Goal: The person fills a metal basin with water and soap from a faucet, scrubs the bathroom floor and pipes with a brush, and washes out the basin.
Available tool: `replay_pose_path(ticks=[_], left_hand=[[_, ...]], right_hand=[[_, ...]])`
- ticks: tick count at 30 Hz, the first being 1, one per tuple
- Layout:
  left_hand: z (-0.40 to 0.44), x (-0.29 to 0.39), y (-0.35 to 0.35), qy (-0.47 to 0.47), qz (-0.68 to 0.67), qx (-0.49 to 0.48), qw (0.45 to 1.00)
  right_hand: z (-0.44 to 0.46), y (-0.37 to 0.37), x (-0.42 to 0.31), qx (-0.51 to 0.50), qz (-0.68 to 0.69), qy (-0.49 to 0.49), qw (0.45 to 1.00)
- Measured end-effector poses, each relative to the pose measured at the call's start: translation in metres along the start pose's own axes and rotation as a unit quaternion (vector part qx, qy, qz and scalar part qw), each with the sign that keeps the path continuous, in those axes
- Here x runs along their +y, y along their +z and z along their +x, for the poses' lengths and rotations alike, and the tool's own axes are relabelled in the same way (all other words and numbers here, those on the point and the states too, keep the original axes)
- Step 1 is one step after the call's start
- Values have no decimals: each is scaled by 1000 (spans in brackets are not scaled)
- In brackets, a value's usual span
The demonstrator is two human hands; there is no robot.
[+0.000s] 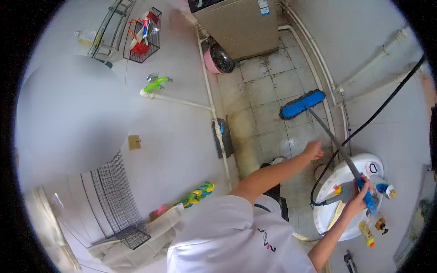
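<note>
My right hand (358,199) grips the upper end of a flat mop, around the blue sleeve on its grey pole (334,139). The mop's blue head (302,104), edged with dark fringe, is over the tiled floor near the right-hand pipes. My left hand (314,151) is stretched forward, apart from the pole, with its fingers curled and nothing visible in them. Beneath the right hand is a white washbasin (322,182). A black hose (378,107) crosses behind the pole and runs down to the basin.
A washing machine (236,27) stands at the far end, with a pink basin (214,60) beside it. Pipes (314,50) line both walls. Green-handled taps (157,84) and wire racks (114,195) are on the left. Bottles (366,233) stand by the washbasin.
</note>
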State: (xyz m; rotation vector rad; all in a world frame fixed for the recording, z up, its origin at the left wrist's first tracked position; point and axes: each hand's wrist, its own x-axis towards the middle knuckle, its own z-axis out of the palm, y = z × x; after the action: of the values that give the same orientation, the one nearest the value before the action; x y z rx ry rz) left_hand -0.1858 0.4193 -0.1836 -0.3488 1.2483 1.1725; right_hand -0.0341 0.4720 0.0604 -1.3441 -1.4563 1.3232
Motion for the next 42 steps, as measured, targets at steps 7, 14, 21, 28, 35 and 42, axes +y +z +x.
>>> replay_pose_path(ticks=[7,14,21,28,35,42], left_hand=[[-6,-82,-138,-50,-137,131,981],[-68,-95,-187,-16,-197,191,961],[-88,-106,-207,60,-223,138,963],[-120,-107,-198,60,-259,178,948],[-129,-120,-225,96,-271,155,945],[-137,-125,-262,108,-274,188,937]], right_hand=[[13,-32,29,82,70,26,994],[-5,-66,52,112,145,63,981],[5,-90,92,137,191,75,969],[0,-98,114,98,207,72,971],[-13,-103,107,53,185,100,976],[-21,-105,101,24,209,109,971]])
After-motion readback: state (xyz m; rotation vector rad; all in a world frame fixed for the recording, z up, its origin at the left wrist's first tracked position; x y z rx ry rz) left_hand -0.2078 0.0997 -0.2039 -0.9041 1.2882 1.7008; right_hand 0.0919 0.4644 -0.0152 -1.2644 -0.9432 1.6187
